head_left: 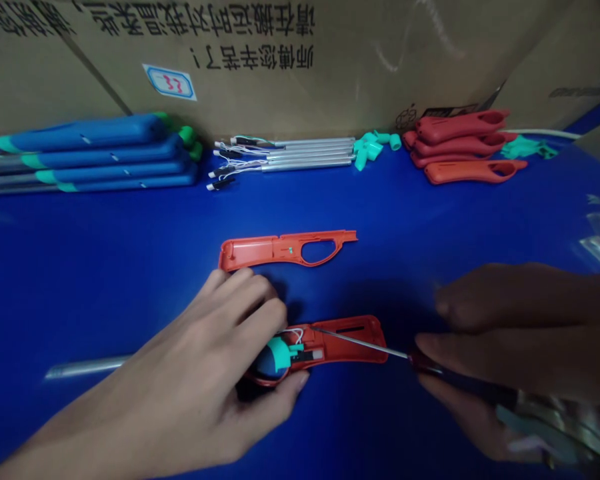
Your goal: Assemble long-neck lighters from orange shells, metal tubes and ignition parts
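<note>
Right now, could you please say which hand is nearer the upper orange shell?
Left. The left hand lies just below the orange shell; the right hand is farther off, down to its right.

Orange plastic shell (280,250) (blue tabletop (400,213))

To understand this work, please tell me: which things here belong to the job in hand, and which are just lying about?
In use: left hand, right hand, screwdriver, red housing with wires, open red shell.
Lying about: stacked blue handles, wired metal tubes, teal fittings, piled red shells.
</note>
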`<state>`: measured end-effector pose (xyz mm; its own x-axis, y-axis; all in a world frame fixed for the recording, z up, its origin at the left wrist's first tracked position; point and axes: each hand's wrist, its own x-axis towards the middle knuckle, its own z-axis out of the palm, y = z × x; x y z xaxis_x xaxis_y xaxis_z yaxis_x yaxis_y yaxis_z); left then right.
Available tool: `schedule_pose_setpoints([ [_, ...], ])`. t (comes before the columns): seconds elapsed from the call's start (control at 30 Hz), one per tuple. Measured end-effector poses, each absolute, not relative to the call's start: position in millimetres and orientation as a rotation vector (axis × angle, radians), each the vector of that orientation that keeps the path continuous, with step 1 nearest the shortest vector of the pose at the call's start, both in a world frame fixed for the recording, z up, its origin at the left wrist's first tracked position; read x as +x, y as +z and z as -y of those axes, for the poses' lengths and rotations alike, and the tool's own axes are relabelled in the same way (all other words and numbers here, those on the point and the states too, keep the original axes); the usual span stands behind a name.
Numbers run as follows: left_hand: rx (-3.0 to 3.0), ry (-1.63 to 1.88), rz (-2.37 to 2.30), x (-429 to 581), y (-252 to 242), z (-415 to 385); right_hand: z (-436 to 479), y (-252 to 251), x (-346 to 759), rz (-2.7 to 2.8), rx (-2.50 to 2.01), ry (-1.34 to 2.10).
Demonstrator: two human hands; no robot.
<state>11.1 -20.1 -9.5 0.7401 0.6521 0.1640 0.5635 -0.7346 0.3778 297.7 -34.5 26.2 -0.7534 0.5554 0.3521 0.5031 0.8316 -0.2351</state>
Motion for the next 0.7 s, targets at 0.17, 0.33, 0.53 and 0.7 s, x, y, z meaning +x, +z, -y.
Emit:
schedule_pose_setpoints([
  [0.17, 2.643, 0.404, -0.943, 11.8, -8.3, 19.3, 34.7, 27.0, 295.6, 2.589, -0.776, 0.279],
  [0.33, 2.643, 0.404, -0.933, 12.4, -7.7, 18.4, 36.7, 25.7, 295.8, 2.58, -0.783, 0.318],
  [0.53, 2.628, 0.406, -0.941, 12.4, -5.1, 18.3, 36.5, 21.2, 294.9, 2.606, -0.75, 0.265],
  [0.7, 2.636, 0.404, -0.938, 12.4, -4.5, 18.0, 38.4, 23.1, 295.3, 2.593, -0.742, 0.324],
])
